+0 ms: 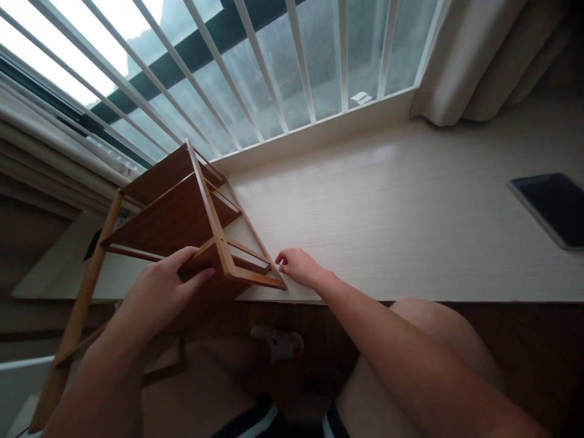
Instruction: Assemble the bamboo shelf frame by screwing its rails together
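Observation:
A brown wooden shelf rack (pixel 173 213) with bamboo-coloured legs rests tilted on the left end of a pale wooden window ledge (pixel 401 213). My left hand (pixel 159 289) grips the rack's lowest board near its front corner, thumb on top. My right hand (pixel 296 266) rests on the ledge's front edge just right of the rack's corner, fingers curled in a pinch. What they pinch, if anything, is too small to see.
A dark tablet (pixel 554 207) lies flat at the ledge's right end. White window bars (pixel 283 67) run behind the ledge, a curtain (pixel 469 55) hangs at the upper right. My bare knees (pixel 429 334) and a socked foot (pixel 280 340) are below the ledge.

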{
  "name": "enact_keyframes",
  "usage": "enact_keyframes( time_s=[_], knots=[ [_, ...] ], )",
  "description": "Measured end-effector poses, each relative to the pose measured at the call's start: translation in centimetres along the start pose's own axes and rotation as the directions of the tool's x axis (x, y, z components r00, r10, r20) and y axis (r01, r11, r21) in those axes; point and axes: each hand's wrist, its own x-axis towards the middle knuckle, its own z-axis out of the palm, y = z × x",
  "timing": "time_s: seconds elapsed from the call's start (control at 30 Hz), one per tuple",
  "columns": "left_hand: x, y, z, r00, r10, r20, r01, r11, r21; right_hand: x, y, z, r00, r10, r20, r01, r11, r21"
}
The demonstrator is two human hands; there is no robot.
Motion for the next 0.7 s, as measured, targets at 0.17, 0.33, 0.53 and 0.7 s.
enact_keyframes(
  time_s=[0.17,0.33,0.53,0.7],
  knots=[
    [0.9,0.0,-0.5,0.983,0.149,0.104,-0.14,0.986,-0.087,0.6,0.0,0.0,0.997,0.04,-0.064,-0.041,0.999,-0.023],
    [1.1,0.4,-0.4,0.987,0.133,0.085,-0.129,0.99,-0.055,0.9,-0.3,-0.7,0.999,0.031,-0.044,-0.034,0.997,-0.072],
    [0.3,0.9,-0.7,0.987,0.13,0.093,-0.125,0.99,-0.058,0.4,-0.6,-1.1,1.0,0.017,-0.019,-0.02,0.988,-0.154],
    [-0.4,0.5,-0.3,0.986,0.138,0.099,-0.135,0.99,-0.04,-0.2,-0.9,-1.0,1.0,0.007,-0.006,-0.008,0.976,-0.22]
  ],
)
